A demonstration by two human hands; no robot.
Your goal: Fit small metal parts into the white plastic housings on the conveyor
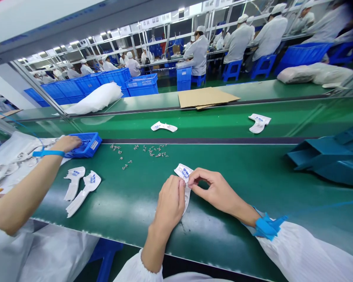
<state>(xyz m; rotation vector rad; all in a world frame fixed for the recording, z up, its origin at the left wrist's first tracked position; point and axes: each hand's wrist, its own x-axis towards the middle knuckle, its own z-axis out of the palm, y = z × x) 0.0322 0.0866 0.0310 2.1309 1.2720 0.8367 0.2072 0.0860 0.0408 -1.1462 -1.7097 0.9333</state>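
A white curved plastic shell [182, 170] with blue pieces near its upper end lies on the green bench in front of me. My left hand [170, 201] is closed over its left side, the fingertips meeting near its middle. From the right, my right hand [216, 190], with a blue band at the wrist, pinches thumb and forefinger together at the shell's edge. Whatever sits between those fingertips is too small to make out. Small metal parts [157, 151] are scattered on the bench beyond my hands. Two similar white shells [90, 184] rest to the left.
A co-worker's arm [32, 184] reaches from the left into a blue bin [95, 145]. Two more shells [164, 126] lie on the green conveyor strip [211, 121] behind the bench. Dark teal trays [326, 156] stand at right. Cardboard sheets [206, 96] lie farther back.
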